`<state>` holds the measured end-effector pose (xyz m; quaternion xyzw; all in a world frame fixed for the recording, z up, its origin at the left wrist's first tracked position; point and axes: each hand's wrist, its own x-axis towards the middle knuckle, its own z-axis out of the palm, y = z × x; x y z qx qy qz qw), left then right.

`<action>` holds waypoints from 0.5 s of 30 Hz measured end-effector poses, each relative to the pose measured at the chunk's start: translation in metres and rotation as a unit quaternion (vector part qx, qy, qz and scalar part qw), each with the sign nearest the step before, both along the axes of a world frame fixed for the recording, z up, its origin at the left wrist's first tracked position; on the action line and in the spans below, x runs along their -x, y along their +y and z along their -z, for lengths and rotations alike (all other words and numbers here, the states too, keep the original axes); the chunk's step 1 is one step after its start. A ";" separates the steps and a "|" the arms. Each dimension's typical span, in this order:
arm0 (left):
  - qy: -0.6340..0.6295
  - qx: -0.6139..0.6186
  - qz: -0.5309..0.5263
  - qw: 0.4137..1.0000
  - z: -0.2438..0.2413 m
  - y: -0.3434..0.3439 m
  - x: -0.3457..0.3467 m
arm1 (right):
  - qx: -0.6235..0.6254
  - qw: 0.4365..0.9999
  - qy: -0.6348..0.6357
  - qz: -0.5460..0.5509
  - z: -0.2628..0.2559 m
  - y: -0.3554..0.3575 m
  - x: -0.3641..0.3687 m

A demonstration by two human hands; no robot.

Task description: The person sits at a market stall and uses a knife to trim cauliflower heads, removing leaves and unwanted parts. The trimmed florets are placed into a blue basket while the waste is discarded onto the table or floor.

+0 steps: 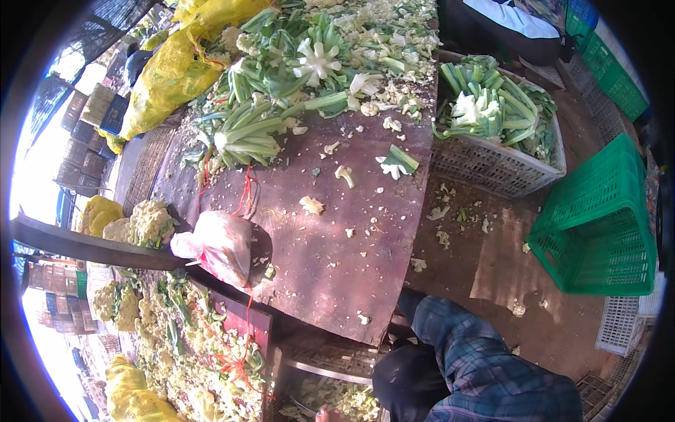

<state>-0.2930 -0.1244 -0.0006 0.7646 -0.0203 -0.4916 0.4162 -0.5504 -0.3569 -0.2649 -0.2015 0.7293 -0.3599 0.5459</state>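
A plaid sleeve (485,353) of mine reaches from the lower right to the corner of the brown worktable (321,253). The right hand is out of view there. At the bottom edge, cut off by the frame, a few fingers show, seemingly of my left hand (329,414). They lie beside a bin of cauliflower pieces (361,402); whether they hold anything is unclear. A dark knee (411,374) is below the corner. On the table lie a tied, pinkish plastic bag (224,248), a cut cauliflower stalk (398,162) and scattered florets (345,175).
Trimmed cauliflower leaves (248,134) heap at the table's far end, beside a yellow mesh sack (174,79). A white crate (490,163) of leaves and a tipped green crate (601,227) stand right. Left, a dark beam (100,245) crosses above more cauliflower (153,224). Another person's dark clothing (506,37) shows top right.
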 end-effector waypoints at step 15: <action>0.158 0.247 -0.101 0.951 -0.004 0.053 -0.038 | 0.212 0.961 0.078 0.158 -0.069 0.025 0.077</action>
